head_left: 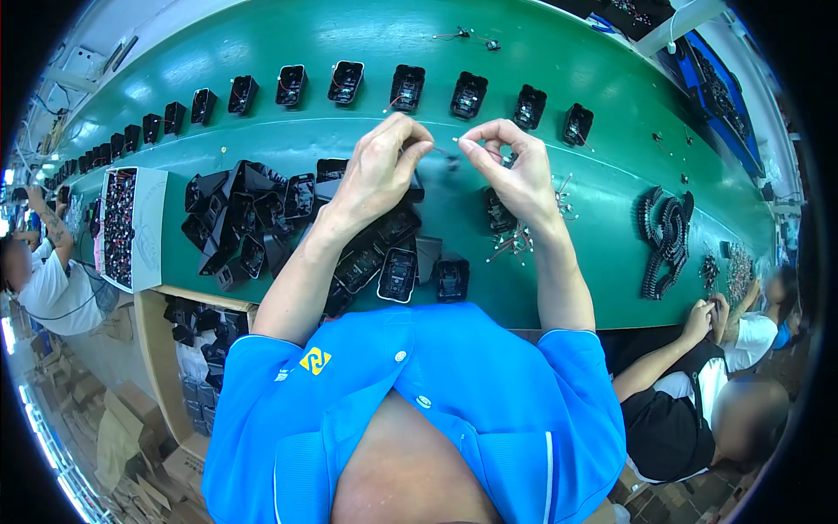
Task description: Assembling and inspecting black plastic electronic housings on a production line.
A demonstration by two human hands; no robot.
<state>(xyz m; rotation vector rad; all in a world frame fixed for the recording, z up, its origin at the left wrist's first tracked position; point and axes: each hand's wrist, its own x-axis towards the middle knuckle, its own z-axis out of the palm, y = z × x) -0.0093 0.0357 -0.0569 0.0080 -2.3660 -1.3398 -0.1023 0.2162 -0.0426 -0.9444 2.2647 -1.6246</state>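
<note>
Two bare hands above a green bench (602,196), on the person's side of a row of black housings (408,87). The left hand (375,172) was narrowed to a fingertip pinch on what appeared to be a thin reddish wire lead (443,151); the right hand (521,172) pinched a small white plug (455,140) between thumb and forefinger. The lead's axis slanted rightward from the left fingertips, away from the row, toward a small dark part, too blurred to identify. The left hand was nearer the row, its knuckles just beside one housing. The housings were open, box-shaped shells, apparently of glossy moulded plastic. Nearer the person than the row lay a jumbled heap of similar housings (236,210) and, by the right forearm, a splayed bundle of white-tipped wires (517,243).
</note>
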